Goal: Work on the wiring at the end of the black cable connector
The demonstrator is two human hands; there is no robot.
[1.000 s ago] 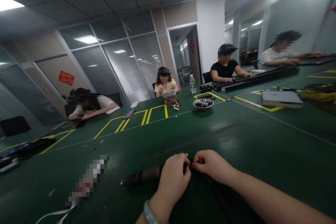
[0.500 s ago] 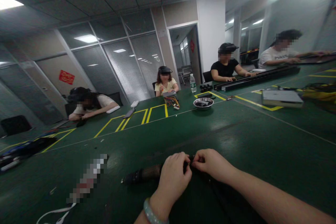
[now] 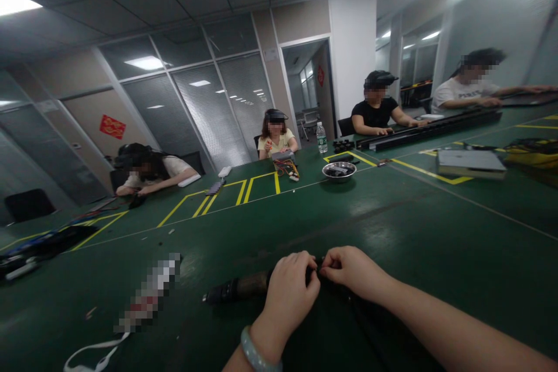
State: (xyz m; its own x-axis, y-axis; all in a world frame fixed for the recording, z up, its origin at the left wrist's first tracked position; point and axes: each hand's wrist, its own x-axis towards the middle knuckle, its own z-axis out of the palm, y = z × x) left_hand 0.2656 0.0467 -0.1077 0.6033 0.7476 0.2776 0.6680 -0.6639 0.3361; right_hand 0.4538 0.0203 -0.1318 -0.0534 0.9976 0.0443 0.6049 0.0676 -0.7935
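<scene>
My left hand [image 3: 290, 285] is in the middle foreground, fingers curled and thumb against a small dark piece that I cannot make out. Close to its right, my right hand [image 3: 351, 267] pinches thumb and forefinger together at that same dark spot; what lies in the pinch is hidden. A dark cylindrical tool [image 3: 235, 289] with a small metal tip, like an electric screwdriver, lies on the green table [image 3: 209, 343]. Its tip points left, and my left hand covers its other end. A thin dark cord [image 3: 360, 319] runs toward me beneath my right forearm.
A blurred-out long object [image 3: 148, 293] with a white strap [image 3: 93, 351] lies at left. Farther back stand a metal bowl [image 3: 339, 172] of dark parts, a water bottle [image 3: 321, 138] and a grey box [image 3: 471, 164]. Several people sit working across the table.
Both hands keep nearly the same place and pose. The whole view has shifted slightly. Across the table, the person in the middle has moved a hand a little.
</scene>
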